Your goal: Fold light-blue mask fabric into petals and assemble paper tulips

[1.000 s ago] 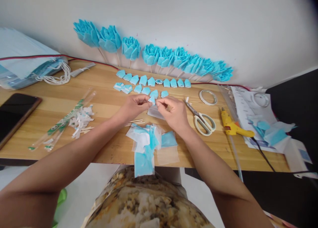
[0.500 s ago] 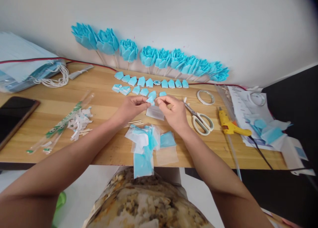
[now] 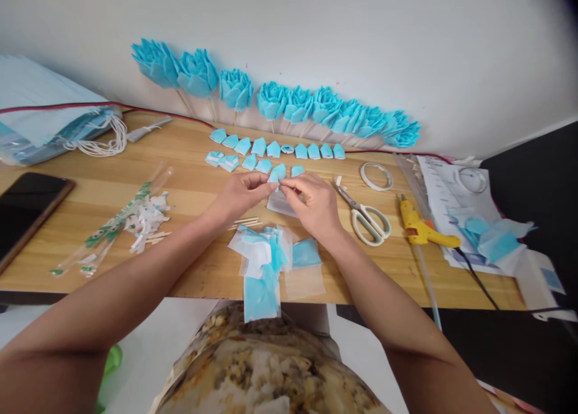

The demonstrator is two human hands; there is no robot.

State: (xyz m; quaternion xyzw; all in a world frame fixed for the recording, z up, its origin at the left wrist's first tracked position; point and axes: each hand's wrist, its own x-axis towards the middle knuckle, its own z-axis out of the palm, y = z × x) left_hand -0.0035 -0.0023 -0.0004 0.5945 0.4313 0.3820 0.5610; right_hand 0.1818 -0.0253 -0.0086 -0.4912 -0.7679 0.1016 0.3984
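Note:
Between my hands is a small folded blue fabric petal point(image 3: 273, 178). My left hand point(image 3: 241, 196) pinches it from the left with thumb and forefinger. My right hand point(image 3: 315, 204) has its fingers closed at the petal's right edge; the fingertips partly cover what they grip. Just beyond lie two rows of folded blue petals point(image 3: 259, 147), some with white strips on them. Under my fingers a pale translucent sheet point(image 3: 280, 205) rests on the table. Nearer to me is a loose pile of blue and white fabric pieces point(image 3: 262, 290).
Blue fabric flowers point(image 3: 237, 89) on sticks lean along the wall. Scissors point(image 3: 368, 221), a tape roll point(image 3: 376, 176) and a yellow glue gun point(image 3: 422, 228) lie to the right. Paper scraps point(image 3: 148, 216), a phone point(image 3: 29, 212) and a bagged stack of blue sheets point(image 3: 45, 101) are left.
My right fingertips have moved left, from slightly apart to touching the petal. My left hand keeps its pinch. The whole view has shifted slightly.

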